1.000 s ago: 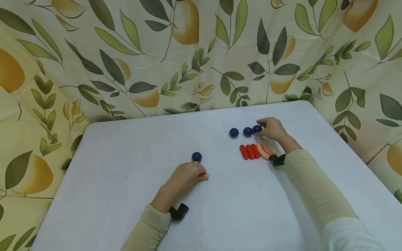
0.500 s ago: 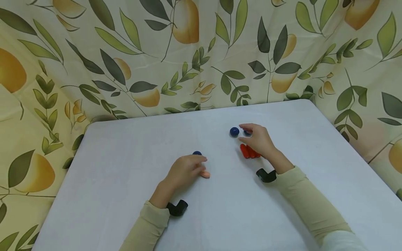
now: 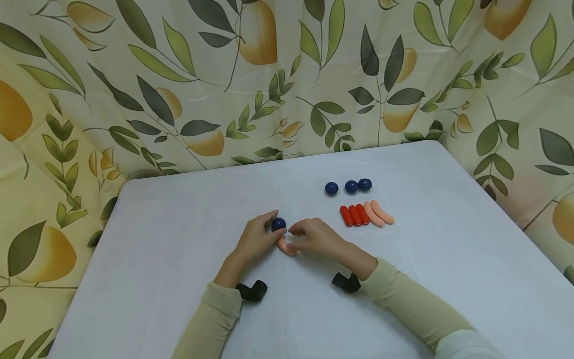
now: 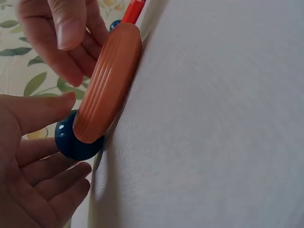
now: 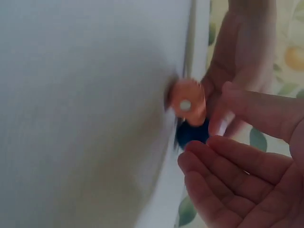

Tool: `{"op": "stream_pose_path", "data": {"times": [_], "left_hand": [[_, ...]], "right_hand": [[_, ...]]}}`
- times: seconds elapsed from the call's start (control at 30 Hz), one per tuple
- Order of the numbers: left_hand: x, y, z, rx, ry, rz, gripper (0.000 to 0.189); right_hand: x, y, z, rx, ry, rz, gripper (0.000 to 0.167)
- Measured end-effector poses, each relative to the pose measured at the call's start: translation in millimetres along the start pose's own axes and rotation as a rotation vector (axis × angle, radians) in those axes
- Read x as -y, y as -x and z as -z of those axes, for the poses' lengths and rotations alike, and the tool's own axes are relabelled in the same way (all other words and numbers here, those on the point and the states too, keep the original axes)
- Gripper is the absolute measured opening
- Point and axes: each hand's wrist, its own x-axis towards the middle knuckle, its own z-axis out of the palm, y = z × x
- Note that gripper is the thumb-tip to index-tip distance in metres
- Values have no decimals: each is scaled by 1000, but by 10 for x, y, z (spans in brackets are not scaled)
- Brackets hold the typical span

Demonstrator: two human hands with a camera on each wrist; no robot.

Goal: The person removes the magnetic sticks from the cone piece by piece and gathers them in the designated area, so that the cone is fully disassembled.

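Note:
A dark blue ball (image 3: pixel 278 224) lies on the white table (image 3: pixel 188 214), just beyond a curved, ridged orange piece shaped like a small sausage (image 3: pixel 285 247). My left hand (image 3: pixel 255 234) spreads its thumb and fingers around the ball. In the left wrist view its thumb tip stands a little apart from the ball (image 4: pixel 71 140), fingers loosely bent. From the right, my right hand (image 3: pixel 320 239) reaches to the orange piece, its thumb beside the near end. The right wrist view shows its fingers relaxed with nothing between them; the orange piece's end (image 5: pixel 188 97) has a pale round spot.
Toward the back right, three blue balls (image 3: pixel 331 189) form a row. In front of them lie three short red sticks (image 3: pixel 353 216) and two curved orange pieces (image 3: pixel 378 213) side by side. A patterned curtain (image 3: pixel 251 99) hangs behind the table.
My right hand has left the rightmost back ball and moved left and nearer, to the orange piece. My left hand has let go of that piece and moved up around the nearer ball.

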Motion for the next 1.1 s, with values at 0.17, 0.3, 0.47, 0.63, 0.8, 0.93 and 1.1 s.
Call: {"op": "stream_pose_path", "data": {"times": [0.17,0.3,0.47,0.63,0.8,0.93,1.1], "left_hand": [[7,17,8,-16,30,-22,43],[-10,25,24,-18,30,-38,37],[-28,4,48,-9,14,-74,35],[-17,-68,56,7,-16,-95,33],[-4,-200,62,-20,-17,-60,33],[15,-316,38,-21,-17,-16,34],[-12,-503,-50,1,13,-10,35]], "right_hand": [[84,10,-107,15,19,51,25],[89,6,-159,2,41,79,19],[94,9,-200,-41,54,111,5],[113,31,-201,-89,77,112,11],[63,119,-153,-127,53,84,32],[-32,215,-50,-128,3,23,18],[-197,317,121,-163,-18,-95,9]]}}
